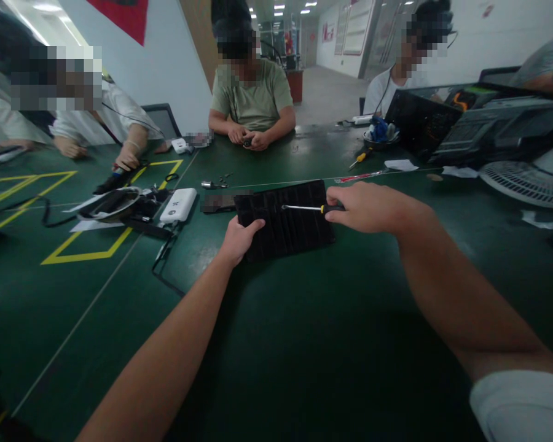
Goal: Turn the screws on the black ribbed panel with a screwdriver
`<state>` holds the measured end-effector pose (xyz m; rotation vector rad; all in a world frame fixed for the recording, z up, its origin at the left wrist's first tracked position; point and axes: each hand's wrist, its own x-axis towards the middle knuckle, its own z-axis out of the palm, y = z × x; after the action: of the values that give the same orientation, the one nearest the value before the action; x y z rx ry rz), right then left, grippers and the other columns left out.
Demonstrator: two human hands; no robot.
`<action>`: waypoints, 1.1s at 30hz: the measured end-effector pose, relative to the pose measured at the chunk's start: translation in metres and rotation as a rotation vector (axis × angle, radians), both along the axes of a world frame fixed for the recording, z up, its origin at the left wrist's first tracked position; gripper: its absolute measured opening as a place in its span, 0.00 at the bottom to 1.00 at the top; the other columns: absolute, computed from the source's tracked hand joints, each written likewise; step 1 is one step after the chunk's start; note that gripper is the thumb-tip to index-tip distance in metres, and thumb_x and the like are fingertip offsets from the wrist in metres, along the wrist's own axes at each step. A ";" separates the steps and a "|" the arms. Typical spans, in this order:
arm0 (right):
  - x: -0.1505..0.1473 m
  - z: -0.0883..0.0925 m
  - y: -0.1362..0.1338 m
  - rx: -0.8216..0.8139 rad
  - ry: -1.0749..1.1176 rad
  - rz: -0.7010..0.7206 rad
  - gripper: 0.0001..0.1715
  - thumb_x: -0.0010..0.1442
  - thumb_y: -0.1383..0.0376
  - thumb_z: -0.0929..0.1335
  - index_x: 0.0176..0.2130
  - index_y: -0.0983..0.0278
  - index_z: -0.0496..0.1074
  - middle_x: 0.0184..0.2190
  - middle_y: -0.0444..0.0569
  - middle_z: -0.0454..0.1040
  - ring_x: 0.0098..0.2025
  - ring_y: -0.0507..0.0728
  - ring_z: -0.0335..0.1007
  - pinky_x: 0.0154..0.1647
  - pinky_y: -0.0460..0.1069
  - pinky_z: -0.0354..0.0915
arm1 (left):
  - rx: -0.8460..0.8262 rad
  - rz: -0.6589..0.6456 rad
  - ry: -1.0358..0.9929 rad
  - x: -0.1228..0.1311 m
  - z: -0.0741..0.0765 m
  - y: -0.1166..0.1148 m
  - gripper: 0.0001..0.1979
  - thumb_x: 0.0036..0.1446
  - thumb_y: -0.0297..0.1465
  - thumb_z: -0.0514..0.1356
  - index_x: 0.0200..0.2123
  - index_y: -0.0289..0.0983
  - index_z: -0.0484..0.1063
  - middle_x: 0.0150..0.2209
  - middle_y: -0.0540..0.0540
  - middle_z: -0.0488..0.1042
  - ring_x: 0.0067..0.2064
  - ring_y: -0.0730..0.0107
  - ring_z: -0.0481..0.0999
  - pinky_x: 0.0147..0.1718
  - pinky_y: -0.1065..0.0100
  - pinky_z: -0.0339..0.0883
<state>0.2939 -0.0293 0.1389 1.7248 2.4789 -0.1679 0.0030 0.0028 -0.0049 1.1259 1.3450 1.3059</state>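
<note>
My left hand (241,238) grips the left edge of a flat black ribbed panel (286,230), its thumb lying over the front face. The panel is tilted up above the green table (276,344). In my right hand (373,207) is a screwdriver (304,209) with a black and yellow handle, its fingers wrapped round that handle. The shaft points left across the panel, and its tip lies over the ribs near the middle. Whether the tip touches a screw is too small to tell. Behind the panel's left side lies a dark flat object (218,202), partly blurred.
A white power bank (179,205) with a cable lies left of the panel. Small metal parts (216,184) sit beyond it. Another screwdriver (360,158), a white fan (525,184) and large black casings (483,126) are at the right. Several people work around the table.
</note>
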 end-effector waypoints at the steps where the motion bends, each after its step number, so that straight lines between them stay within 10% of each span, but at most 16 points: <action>1: 0.000 0.000 0.000 -0.003 -0.001 -0.008 0.23 0.72 0.53 0.64 0.56 0.62 0.76 0.47 0.60 0.82 0.45 0.68 0.78 0.40 0.56 0.62 | 0.003 -0.004 -0.003 0.000 0.000 0.000 0.23 0.42 0.37 0.76 0.43 0.37 0.80 0.43 0.42 0.85 0.46 0.50 0.85 0.57 0.45 0.78; 33: -0.004 0.002 -0.002 -0.019 -0.021 -0.053 0.24 0.72 0.52 0.63 0.57 0.60 0.75 0.49 0.60 0.82 0.47 0.70 0.79 0.42 0.58 0.65 | -0.010 0.001 -0.011 0.000 0.000 -0.001 0.23 0.42 0.36 0.76 0.43 0.38 0.80 0.43 0.41 0.85 0.47 0.49 0.86 0.56 0.45 0.79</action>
<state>0.2903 -0.0318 0.1406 1.7763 2.4099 -0.1769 0.0027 0.0022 -0.0051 1.1104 1.3424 1.3030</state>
